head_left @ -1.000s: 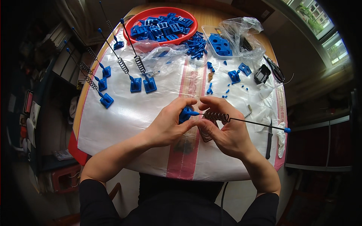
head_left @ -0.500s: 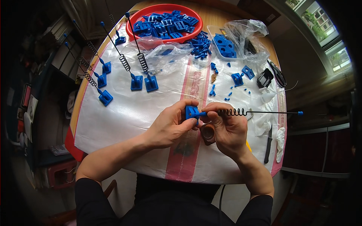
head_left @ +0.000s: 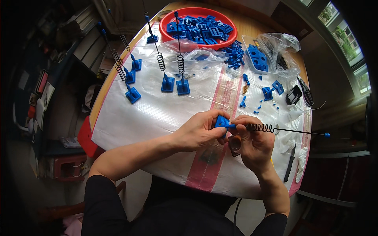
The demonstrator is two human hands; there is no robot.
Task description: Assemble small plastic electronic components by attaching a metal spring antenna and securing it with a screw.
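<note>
Left hand (head_left: 199, 131) pinched on blue base (head_left: 221, 121), steadying it; right hand (head_left: 252, 143) clamped on spring rod (head_left: 275, 128), kept level to meet base; finished rods (head_left: 173, 80) upright on table (head_left: 157, 114)

Matt blue plastic base (head_left: 221, 121) with dark metal coiled rod (head_left: 275, 128); glossy woven plastic sheet (head_left: 165, 114) over a wooden table (head_left: 252, 29); shiny red plastic bowl (head_left: 197, 11); clear crinkled bags (head_left: 197, 57).

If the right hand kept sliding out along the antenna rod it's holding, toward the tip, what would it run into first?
Probably nothing solid: the right hand would pass the coil spring and follow the thin rod to its blue tip at the table's right edge. Depth is unclear.
</note>
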